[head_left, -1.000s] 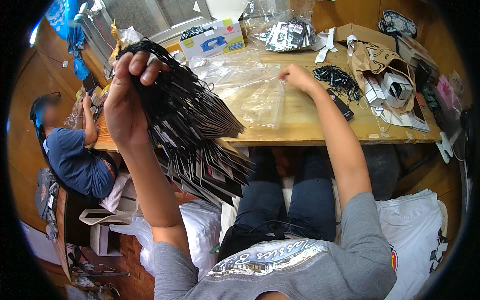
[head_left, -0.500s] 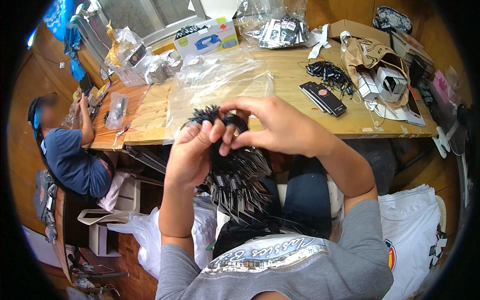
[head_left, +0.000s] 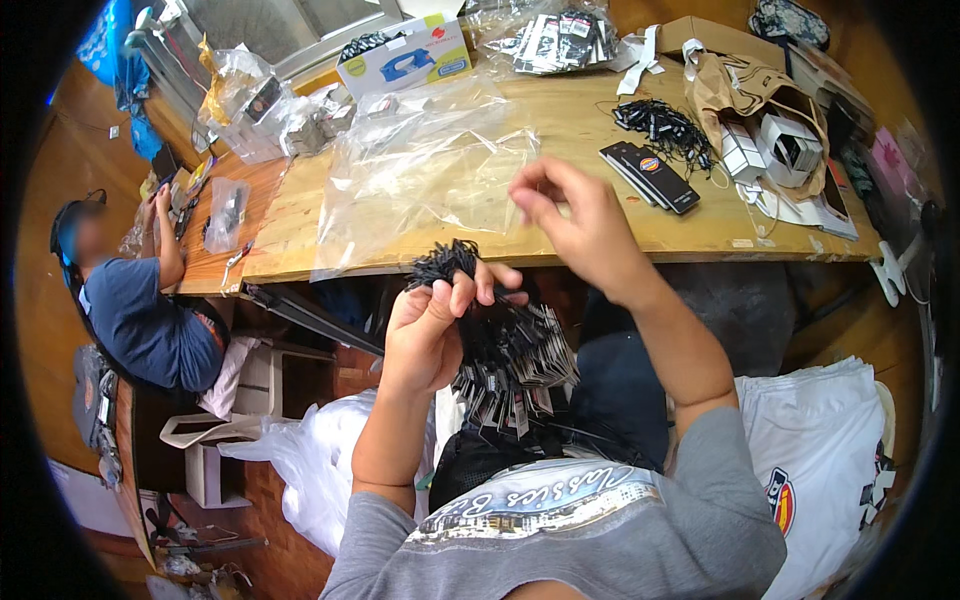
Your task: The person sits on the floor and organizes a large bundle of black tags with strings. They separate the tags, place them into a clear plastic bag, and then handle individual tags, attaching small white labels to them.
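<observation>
Head view: the left hand (head_left: 424, 335) holds a bunch of tags (head_left: 520, 358) by its black cords, the fingers bent around the gathered loops, whose ends stick up above the thumb. The tags hang fanned over the person's lap, just before the near edge of the tabletop (head_left: 580, 110). The right hand (head_left: 582, 225) is raised beside the bunch, apart from it; its fingers are bent, with thumb and forefinger tips close together, and whether they meet or grip anything cannot be told.

On the tabletop, clear plastic (head_left: 420, 170) lies spread beyond the bunch. To the right of it are a stack of black cards (head_left: 650, 175), a heap of black cords (head_left: 665, 132) just behind, and a paper bag (head_left: 745, 88) with white boxes (head_left: 740, 155) at its mouth. Along the back stand a carton (head_left: 405, 62) and, to its right, packed tags (head_left: 567, 42). At far left sits a co-worker (head_left: 150, 315); white shirts (head_left: 815, 440) lie at lower right.
</observation>
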The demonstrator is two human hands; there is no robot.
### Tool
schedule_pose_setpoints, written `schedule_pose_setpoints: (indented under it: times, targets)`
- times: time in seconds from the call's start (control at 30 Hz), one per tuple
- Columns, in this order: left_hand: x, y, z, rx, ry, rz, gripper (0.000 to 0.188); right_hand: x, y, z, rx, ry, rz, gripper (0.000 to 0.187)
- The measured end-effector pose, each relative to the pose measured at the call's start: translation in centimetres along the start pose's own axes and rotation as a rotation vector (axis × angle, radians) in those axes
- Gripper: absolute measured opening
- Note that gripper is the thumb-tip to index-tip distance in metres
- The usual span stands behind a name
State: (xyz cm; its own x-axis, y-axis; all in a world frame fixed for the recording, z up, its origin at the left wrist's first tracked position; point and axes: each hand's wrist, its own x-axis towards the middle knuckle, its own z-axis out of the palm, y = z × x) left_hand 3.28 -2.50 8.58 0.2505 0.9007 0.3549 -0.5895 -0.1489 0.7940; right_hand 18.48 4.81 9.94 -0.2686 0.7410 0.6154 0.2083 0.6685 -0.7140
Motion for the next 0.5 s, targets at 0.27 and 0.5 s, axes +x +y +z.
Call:
schedule_pose_setpoints:
  times: [0.27, 0.5]
  targets:
    - [0.4, -0.4, -0.7, 0.364, 0.022, 0.199, 0.026, -3.7, -2.1, 2.2, 0.539, -0.213, 0.149, 0.009]
    - [0.9, -0.4, -1.6, 0.271, 0.126, 0.165, 0.026, -3.1, -0.2, 3.9, 0.340, -0.197, 0.099, 0.007]
